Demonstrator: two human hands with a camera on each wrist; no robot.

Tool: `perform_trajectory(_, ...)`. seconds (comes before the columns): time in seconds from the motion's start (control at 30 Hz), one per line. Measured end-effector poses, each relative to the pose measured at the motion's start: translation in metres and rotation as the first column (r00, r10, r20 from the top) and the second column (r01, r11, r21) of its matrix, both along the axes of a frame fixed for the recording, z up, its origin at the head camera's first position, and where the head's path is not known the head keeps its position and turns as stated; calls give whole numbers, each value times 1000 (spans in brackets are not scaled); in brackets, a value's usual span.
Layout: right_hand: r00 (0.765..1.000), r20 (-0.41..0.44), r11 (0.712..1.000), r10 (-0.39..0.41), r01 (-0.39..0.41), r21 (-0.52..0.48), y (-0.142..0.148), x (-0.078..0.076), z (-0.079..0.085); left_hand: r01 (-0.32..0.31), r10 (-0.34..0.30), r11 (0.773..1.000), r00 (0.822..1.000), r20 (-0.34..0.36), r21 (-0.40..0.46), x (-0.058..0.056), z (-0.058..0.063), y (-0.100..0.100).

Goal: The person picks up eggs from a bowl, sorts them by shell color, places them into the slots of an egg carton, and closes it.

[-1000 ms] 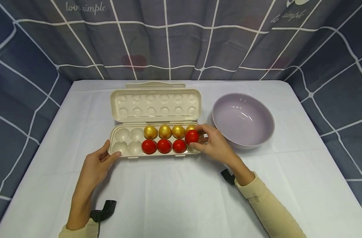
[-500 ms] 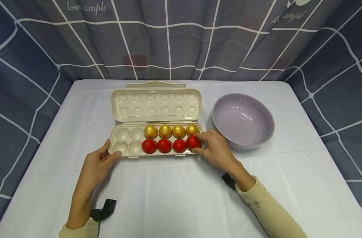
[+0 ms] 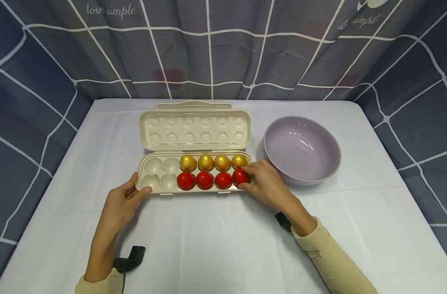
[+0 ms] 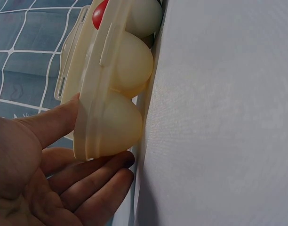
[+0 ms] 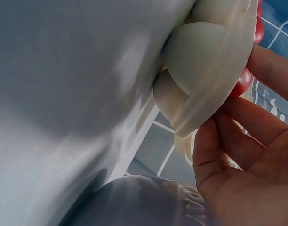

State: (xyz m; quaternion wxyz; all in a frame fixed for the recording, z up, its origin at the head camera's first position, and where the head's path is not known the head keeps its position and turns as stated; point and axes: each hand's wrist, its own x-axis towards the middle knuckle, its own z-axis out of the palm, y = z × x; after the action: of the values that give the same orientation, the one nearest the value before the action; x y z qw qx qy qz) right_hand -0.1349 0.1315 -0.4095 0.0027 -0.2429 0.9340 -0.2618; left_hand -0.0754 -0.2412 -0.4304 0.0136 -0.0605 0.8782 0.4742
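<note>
A cream plastic egg carton [image 3: 161, 173] lies opened on the table, its lid [image 3: 195, 130] folded back. Several golden eggs [image 3: 206, 163] fill the right part of the back row, with several red eggs [image 3: 205, 180] in front of them. My left hand [image 3: 120, 206] grips the carton's left end, thumb on the rim [image 4: 94, 94] and other fingers below and beside it. At the opposite end, my right hand [image 3: 269, 185] holds the rightmost red egg [image 3: 239, 177] between thumb and fingers, down in its cup. The right wrist view shows only part of this egg [image 5: 244, 81].
A wide lilac bowl [image 3: 302, 149] stands right of the carton, close behind my right hand. White cloth [image 3: 216, 241] covers the table, and grey-blue checked curtains [image 3: 223, 53] enclose its back and sides.
My right hand has lowered the red egg into the right-end front cup, uncovering the golden egg behind it. My left hand keeps its grip on the carton.
</note>
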Motion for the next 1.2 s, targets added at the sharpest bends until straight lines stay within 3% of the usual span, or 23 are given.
perform_trajectory(0.43, 999, 37, 994, 26, -21, -110, 7, 1, -1, -1, 1, 1000, 1000, 1, 11, 2, 0, 0)
perform_trajectory(0.67, 993, 117, 974, 0, 27, -225, 12, -2, 4, 0, 0, 1000, 1000, -11, 1, 3, 0, 1)
perform_trajectory(0.83, 992, 127, 953, -14, 52, -298, 14, -3, 9, 2, -2, 1000, 1000, -8, -3, 3, 0, 1)
perform_trajectory(0.97, 993, 113, 927, -19, 60, -370, 14, -8, 12, 2, -2, 1000, 1000, -11, 0, 3, 0, 0)
perform_trajectory(1.2, 992, 119, 824, -50, 109, -556, 9, -20, 26, 13, -13, 1000, 1000, -28, -1, 1, 0, 0)
